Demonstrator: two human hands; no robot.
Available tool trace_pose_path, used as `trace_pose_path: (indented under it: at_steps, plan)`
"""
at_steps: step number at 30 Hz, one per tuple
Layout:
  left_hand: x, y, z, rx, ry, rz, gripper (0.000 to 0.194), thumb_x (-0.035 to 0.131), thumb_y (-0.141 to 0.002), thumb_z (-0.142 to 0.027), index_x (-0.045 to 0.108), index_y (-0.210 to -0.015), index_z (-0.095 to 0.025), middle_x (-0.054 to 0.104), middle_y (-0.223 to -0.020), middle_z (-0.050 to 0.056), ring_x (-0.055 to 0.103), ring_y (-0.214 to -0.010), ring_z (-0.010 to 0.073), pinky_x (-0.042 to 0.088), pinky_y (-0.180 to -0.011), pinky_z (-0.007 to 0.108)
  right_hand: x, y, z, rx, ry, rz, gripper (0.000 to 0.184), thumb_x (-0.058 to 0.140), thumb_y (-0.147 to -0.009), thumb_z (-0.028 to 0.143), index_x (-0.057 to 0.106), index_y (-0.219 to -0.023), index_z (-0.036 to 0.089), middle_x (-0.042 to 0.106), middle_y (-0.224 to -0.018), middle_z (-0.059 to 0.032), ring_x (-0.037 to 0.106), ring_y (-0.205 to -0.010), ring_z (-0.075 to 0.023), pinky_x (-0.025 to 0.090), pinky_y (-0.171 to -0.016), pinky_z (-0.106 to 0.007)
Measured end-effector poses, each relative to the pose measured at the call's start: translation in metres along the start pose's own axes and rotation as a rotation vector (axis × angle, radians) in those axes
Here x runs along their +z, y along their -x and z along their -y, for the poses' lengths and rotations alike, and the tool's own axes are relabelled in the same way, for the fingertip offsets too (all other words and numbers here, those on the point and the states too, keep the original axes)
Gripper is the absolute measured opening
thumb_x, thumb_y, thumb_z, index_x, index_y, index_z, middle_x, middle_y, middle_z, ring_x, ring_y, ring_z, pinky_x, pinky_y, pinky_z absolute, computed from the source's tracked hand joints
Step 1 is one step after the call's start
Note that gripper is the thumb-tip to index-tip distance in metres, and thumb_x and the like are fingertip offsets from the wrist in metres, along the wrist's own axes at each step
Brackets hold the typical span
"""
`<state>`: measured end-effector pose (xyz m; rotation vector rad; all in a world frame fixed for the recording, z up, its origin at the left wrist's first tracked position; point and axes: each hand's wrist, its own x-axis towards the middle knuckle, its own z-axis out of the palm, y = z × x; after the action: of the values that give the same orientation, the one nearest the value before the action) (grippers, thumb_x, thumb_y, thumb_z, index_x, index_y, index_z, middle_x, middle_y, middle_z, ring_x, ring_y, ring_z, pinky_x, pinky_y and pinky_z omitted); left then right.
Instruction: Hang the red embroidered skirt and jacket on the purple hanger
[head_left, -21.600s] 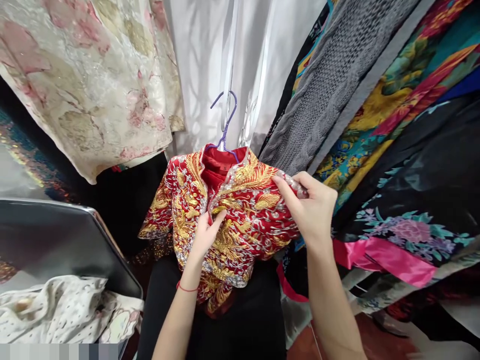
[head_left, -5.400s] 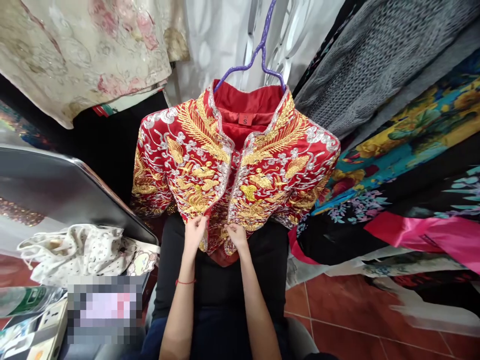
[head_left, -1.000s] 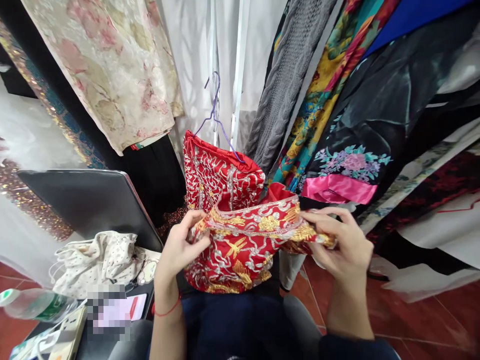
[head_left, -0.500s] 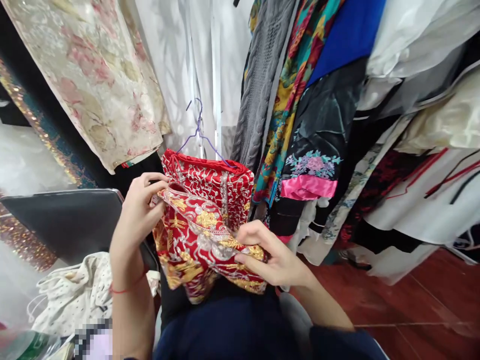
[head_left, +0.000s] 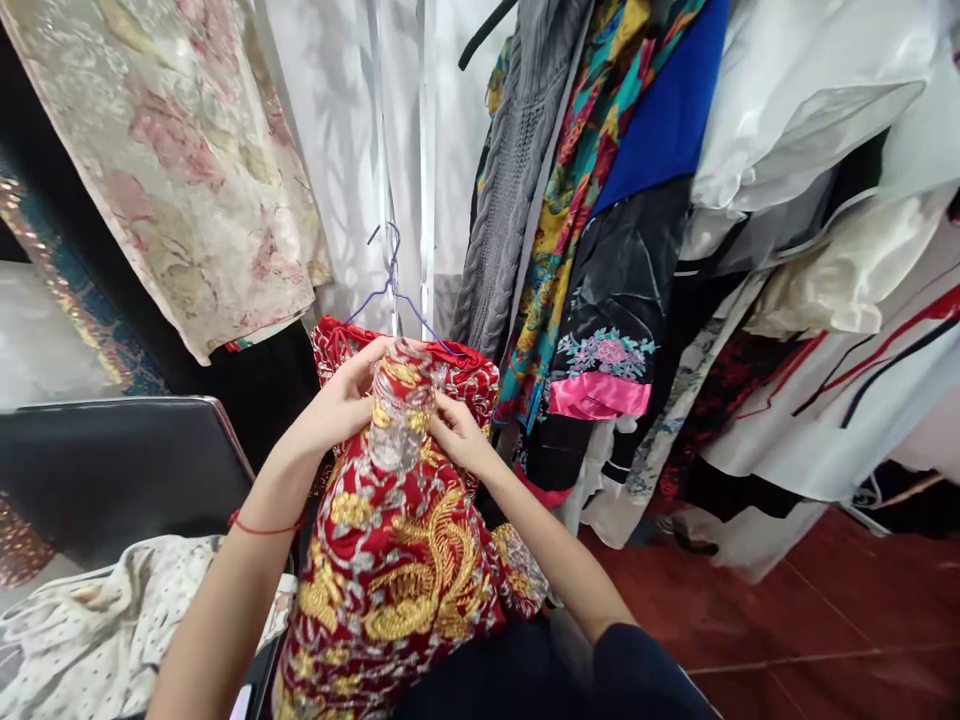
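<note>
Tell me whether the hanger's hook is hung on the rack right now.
No, the purple hanger rises free from the red jacket, which both hands hold.

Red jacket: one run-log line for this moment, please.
left hand: grips red jacket | right hand: grips jacket | purple hanger: inside it | lies on lap

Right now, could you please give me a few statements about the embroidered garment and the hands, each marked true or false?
1. Both hands, left hand and right hand, grip the red and gold embroidered garment. True.
2. The garment's hanger is green. False: it is purple.
3. A red string circles the left wrist. True.
4. The grey knit garment lies on the floor. False: it hangs among the clothes.
</note>
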<state>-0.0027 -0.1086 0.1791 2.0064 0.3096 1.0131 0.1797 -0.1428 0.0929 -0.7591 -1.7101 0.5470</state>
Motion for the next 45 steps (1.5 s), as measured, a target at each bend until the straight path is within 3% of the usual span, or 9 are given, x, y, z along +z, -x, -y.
trace_pose_path:
  at_steps: [3,9,17,21,26,31,36,41,45]
  plan:
    - [-0.014,0.015,0.042,-0.205,0.152,-0.063,0.062,0.062,-0.083,-0.064,0.06,-0.132,-0.026,0.064,-0.136,0.01,0.055,-0.131,0.0329,0.047,-0.108,0.049,-0.011,-0.001,0.003,0.058,0.008,-0.155,0.043,0.05,-0.094,0.06,0.068,-0.102,0.022,0.07,-0.088,-0.0026,0.064,-0.081,-0.0196,0.053,-0.083,-0.034]
    - [-0.02,0.041,0.079,-0.395,0.202,0.519,0.097,0.091,-0.052,-0.052,0.056,-0.137,-0.022,0.068,-0.13,0.013,0.057,-0.128,0.0385,0.048,-0.107,0.052,-0.034,-0.01,0.019,0.017,0.045,-0.339,0.037,0.053,-0.094,0.056,0.067,-0.097,0.021,0.066,-0.084,-0.0011,0.059,-0.078,-0.0166,0.05,-0.08,-0.029]
    - [-0.013,0.03,0.077,-0.549,-0.045,0.259,0.062,0.084,-0.063,-0.035,0.066,-0.121,-0.022,0.076,-0.11,0.006,0.068,-0.112,0.0295,0.051,-0.106,0.049,-0.037,-0.022,0.025,0.052,0.126,-0.342,0.037,0.052,-0.094,0.055,0.058,-0.081,0.021,0.055,-0.075,0.0013,0.049,-0.071,-0.0139,0.044,-0.068,-0.025]
    - [-0.046,0.013,0.083,-0.609,-0.116,0.358,0.053,0.084,-0.06,-0.036,0.071,-0.109,-0.02,0.077,-0.102,0.006,0.07,-0.104,0.0288,0.052,-0.103,0.048,-0.036,-0.035,0.019,0.025,0.177,-0.266,0.035,0.051,-0.095,0.052,0.053,-0.078,0.021,0.05,-0.071,0.003,0.044,-0.065,-0.0125,0.039,-0.063,-0.025]
    - [-0.107,-0.003,0.094,-0.547,-0.33,0.243,0.041,0.082,-0.058,-0.039,0.072,-0.091,-0.017,0.076,-0.089,0.006,0.069,-0.094,0.0275,0.054,-0.095,0.044,-0.022,-0.071,0.005,-0.038,0.216,-0.119,0.029,0.049,-0.096,0.047,0.056,-0.085,0.021,0.056,-0.076,0.0024,0.049,-0.067,-0.0132,0.04,-0.068,-0.026]
    - [-0.187,-0.001,0.088,-0.481,-0.793,0.013,0.018,0.071,-0.058,-0.029,0.061,-0.058,-0.015,0.061,-0.057,-0.003,0.059,-0.065,0.0164,0.047,-0.067,0.024,0.012,-0.119,-0.01,-0.144,0.35,0.068,0.022,0.044,-0.097,0.037,0.057,-0.102,0.02,0.062,-0.08,0.0002,0.055,-0.071,-0.0162,0.044,-0.074,-0.028]
    - [-0.25,0.047,0.056,-0.522,-1.085,-0.123,0.011,0.059,-0.067,-0.018,0.058,-0.059,-0.012,0.052,-0.051,-0.007,0.049,-0.061,0.0085,0.034,-0.058,0.015,0.079,-0.159,-0.013,-0.187,0.468,0.227,0.026,0.04,-0.098,0.025,0.052,-0.118,0.016,0.068,-0.091,-0.0055,0.063,-0.08,-0.0207,0.047,-0.083,-0.033]
    - [-0.281,0.12,0.019,-0.567,-1.299,-0.307,0.027,0.053,-0.084,-0.023,0.072,-0.101,-0.015,0.073,-0.08,-0.003,0.063,-0.083,0.0173,0.038,-0.066,0.019,0.159,-0.18,0.004,-0.293,0.542,0.305,0.029,0.037,-0.1,0.021,0.051,-0.125,0.016,0.07,-0.111,-0.0103,0.065,-0.099,-0.0235,0.048,-0.091,-0.035]
    - [-0.299,0.179,-0.006,-0.459,-1.505,-0.537,0.039,0.048,-0.091,-0.037,0.064,-0.125,-0.027,0.07,-0.128,0.0,0.066,-0.108,0.0243,0.049,-0.085,0.03,0.218,-0.172,0.025,-0.589,0.597,0.295,0.033,0.033,-0.102,0.017,0.054,-0.128,0.016,0.065,-0.132,-0.0131,0.057,-0.124,-0.0228,0.04,-0.106,-0.037]
